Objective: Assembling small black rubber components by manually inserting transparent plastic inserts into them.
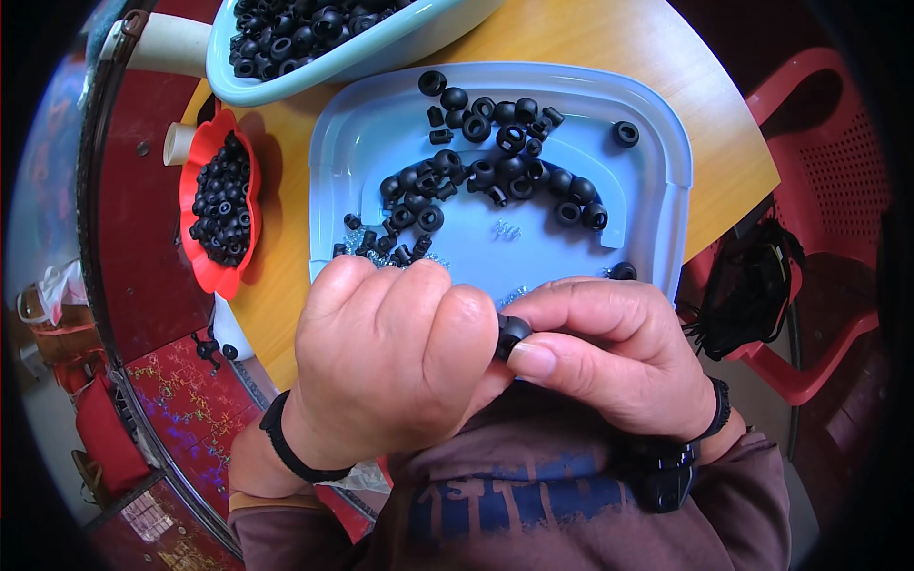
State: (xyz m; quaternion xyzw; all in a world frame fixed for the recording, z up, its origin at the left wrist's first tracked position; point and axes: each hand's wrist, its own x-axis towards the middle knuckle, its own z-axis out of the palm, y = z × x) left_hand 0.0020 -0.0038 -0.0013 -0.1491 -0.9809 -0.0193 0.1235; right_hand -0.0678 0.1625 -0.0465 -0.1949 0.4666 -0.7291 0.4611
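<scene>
A small black rubber part (512, 333) is pinched between the clenched left hand (390, 357) and right hand (609, 347) at the light blue tray's (657, 190) near edge; assembly seems underway, calling for careful alignment.

We see bright, even daylight; the light blue tray (657, 181) shows mild sheen, and soft shadows sit beside the red dish (205, 271). Fisheye bending curves the edges, with black vignetting in every corner.

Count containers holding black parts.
3: light blue tray in front of the hands, red scalloped dish to its left, light blue basin at the top. Others may sit out of view.
</scene>
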